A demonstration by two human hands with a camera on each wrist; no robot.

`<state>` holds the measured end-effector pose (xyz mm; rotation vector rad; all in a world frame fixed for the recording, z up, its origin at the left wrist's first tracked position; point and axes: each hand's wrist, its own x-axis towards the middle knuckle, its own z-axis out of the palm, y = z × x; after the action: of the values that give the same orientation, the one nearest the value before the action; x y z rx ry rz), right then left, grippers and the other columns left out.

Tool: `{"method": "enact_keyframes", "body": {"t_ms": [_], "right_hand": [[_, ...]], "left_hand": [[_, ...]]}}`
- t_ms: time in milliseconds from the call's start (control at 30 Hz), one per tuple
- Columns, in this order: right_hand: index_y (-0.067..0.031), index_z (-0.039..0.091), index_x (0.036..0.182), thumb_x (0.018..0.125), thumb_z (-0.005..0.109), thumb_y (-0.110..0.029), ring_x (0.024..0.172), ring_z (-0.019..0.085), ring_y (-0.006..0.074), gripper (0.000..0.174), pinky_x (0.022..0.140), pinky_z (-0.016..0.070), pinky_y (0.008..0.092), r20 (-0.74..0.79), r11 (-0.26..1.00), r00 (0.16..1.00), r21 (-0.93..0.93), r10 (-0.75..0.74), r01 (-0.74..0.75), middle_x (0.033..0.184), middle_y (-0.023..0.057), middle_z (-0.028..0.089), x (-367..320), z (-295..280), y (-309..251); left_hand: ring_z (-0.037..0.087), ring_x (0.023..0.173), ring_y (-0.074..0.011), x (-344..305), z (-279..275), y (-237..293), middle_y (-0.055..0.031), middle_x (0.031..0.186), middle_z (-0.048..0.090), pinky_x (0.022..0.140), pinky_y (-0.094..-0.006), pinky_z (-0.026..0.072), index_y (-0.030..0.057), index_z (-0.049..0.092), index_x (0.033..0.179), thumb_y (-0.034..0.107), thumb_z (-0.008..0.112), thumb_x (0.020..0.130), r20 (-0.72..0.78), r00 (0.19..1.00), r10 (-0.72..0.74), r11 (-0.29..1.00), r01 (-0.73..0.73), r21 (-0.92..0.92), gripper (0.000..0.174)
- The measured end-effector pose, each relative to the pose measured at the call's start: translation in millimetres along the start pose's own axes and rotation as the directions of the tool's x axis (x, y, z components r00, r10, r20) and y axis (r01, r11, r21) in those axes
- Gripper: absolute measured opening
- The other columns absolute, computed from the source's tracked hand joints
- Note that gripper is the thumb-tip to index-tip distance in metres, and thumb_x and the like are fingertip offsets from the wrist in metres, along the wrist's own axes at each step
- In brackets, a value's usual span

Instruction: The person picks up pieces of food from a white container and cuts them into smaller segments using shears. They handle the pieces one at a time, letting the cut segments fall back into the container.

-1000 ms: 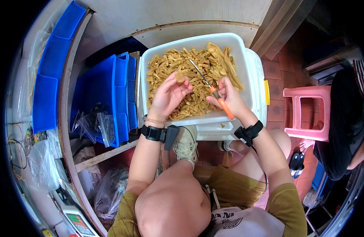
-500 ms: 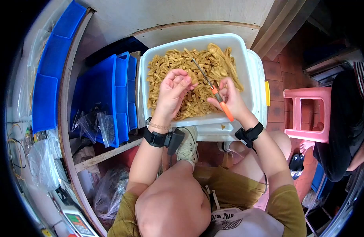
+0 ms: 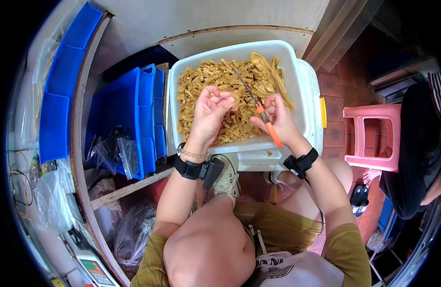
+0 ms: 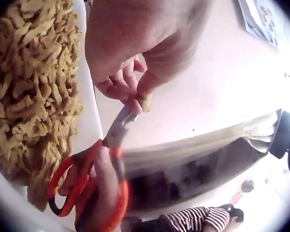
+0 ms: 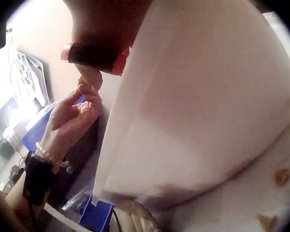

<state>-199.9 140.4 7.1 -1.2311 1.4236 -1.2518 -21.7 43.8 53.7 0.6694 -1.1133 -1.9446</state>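
My left hand (image 3: 208,115) pinches a small yellow-brown piece (image 3: 236,98) between thumb and fingertips, above a heap of cut yellow-brown strips (image 3: 196,79). My right hand (image 3: 283,123) holds scissors (image 3: 261,114) with orange and dark handles, the blades pointing up and left over the heap. In the left wrist view, the blades (image 4: 120,126) reach right to the pinched piece (image 4: 144,104), and the right thumb lies on the handles. Longer uncut strips (image 3: 267,71) lie at the heap's far right. In the right wrist view, the tub's wall hides much of the scissors.
A white tub (image 3: 302,95) holds the heap and stands on a white lid with a yellow latch (image 3: 323,112). Blue bins (image 3: 117,103) with plastic bags stand at left. A pink stool (image 3: 373,138) and another person in dark clothes (image 3: 414,158) are at right.
My left hand has turned and moved right, bringing the piece from its raised fingertips close to the scissor blades. The right hand and scissors have barely shifted.
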Motion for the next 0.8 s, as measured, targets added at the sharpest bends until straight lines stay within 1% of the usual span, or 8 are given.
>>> {"method": "enact_keyframes", "body": {"t_ms": [133,300,433,500,567,633,733,800], "right_hand": [[-0.0074,0.034,0.096,0.078,0.076,-0.018,0.057,0.047,0.0065,0.047,0.054,0.0403,0.0227,-0.006,1.0,1.0,0.027,0.001,-0.001,0.066,0.0041,0.058,0.5,0.4,0.6],[-0.0074,0.034,0.096,0.077,0.076,-0.018,0.057,0.047,0.0064,0.047,0.054,0.04,0.0225,-0.005,1.0,1.0,0.025,-0.008,0.008,0.068,0.004,0.058,0.4,0.1,0.4],[-0.0072,0.035,0.096,0.075,0.078,-0.019,0.057,0.048,0.0068,0.05,0.054,0.0399,0.0228,0.012,0.999,0.999,-0.014,0.043,-0.043,0.068,0.004,0.058,-0.3,-1.3,-0.5],[-0.0071,0.035,0.096,0.074,0.079,-0.02,0.057,0.048,0.0071,0.051,0.054,0.04,0.0233,0.023,0.997,0.998,-0.046,0.061,-0.06,0.067,0.0037,0.058,-0.6,-2.0,-2.8],[-0.0067,0.036,0.097,0.073,0.08,-0.022,0.056,0.049,0.01,0.053,0.053,0.0404,0.0258,0.006,0.998,1.0,-0.058,-0.018,0.018,0.064,0.003,0.055,-0.8,-1.0,-4.9],[-0.0067,0.036,0.098,0.072,0.081,-0.024,0.055,0.049,0.0121,0.054,0.053,0.0408,0.0272,0.003,0.993,1.0,-0.118,-0.026,0.026,0.062,0.0031,0.054,0.1,-0.4,-3.7],[-0.0069,0.037,0.1,0.07,0.081,-0.027,0.054,0.05,0.0159,0.057,0.053,0.0414,0.0293,-0.006,0.979,0.999,-0.199,-0.047,0.045,0.061,0.0036,0.053,0.0,0.0,-3.3],[-0.0071,0.038,0.101,0.069,0.081,-0.029,0.053,0.05,0.0176,0.058,0.053,0.0417,0.03,-0.012,0.974,0.998,-0.222,-0.06,0.056,0.06,0.004,0.052,0.0,0.6,-3.3]], "left_hand": [[0.062,0.085,-0.0113,0.8,0.8,1.0,-0.0049,0.095,0.062,0.079,-0.0274,0.0518,0.0105,0.046,0.099,-0.004,0.063,0.084,0.041,0.998,0.04,0.998,-0.041,0.042,0.027],[0.06,0.084,-0.0097,-0.7,5.8,2.0,-0.0038,0.094,0.062,0.072,-0.0203,0.0487,0.0113,0.046,0.099,-0.003,0.064,0.084,-0.002,0.998,0.062,0.993,-0.062,0.104,0.028],[0.06,0.084,-0.0105,0.0,5.2,3.1,-0.0023,0.094,0.062,0.072,-0.02,0.046,0.0111,0.048,0.099,0.001,0.063,0.086,-0.087,0.994,0.063,0.988,-0.05,0.147,0.022],[0.059,0.088,-0.0115,1.7,-2.0,5.3,-0.0021,0.097,0.062,0.076,-0.0217,0.0447,0.009,0.051,0.105,0.005,0.062,0.088,-0.116,0.993,-0.035,0.994,0.047,0.097,0.02],[0.059,0.09,-0.0118,2.8,-6.9,6.4,-0.0029,0.099,0.061,0.078,-0.0232,0.0446,0.0077,0.052,0.108,0.006,0.061,0.089,-0.159,0.985,-0.066,0.996,0.075,0.052,0.022],[0.058,0.091,-0.012,3.3,-10.4,6.3,-0.0036,0.101,0.061,0.081,-0.0247,0.0445,0.0064,0.053,0.112,0.006,0.061,0.089,-0.201,0.975,-0.098,0.995,0.101,0.005,0.024],[0.058,0.093,-0.0114,3.7,-12.5,6.6,-0.0048,0.103,0.06,0.082,-0.0246,0.0451,0.0037,0.053,0.116,0.002,0.062,0.086,-0.195,0.981,0.003,0.994,0.019,0.109,0.031],[0.058,0.09,-0.0089,4.1,-13.2,7.9,-0.0042,0.099,0.059,0.084,-0.0216,0.0469,0.0007,0.052,0.112,-0.002,0.065,0.083,-0.213,0.974,0.083,0.983,-0.045,0.179,0.032]]}}
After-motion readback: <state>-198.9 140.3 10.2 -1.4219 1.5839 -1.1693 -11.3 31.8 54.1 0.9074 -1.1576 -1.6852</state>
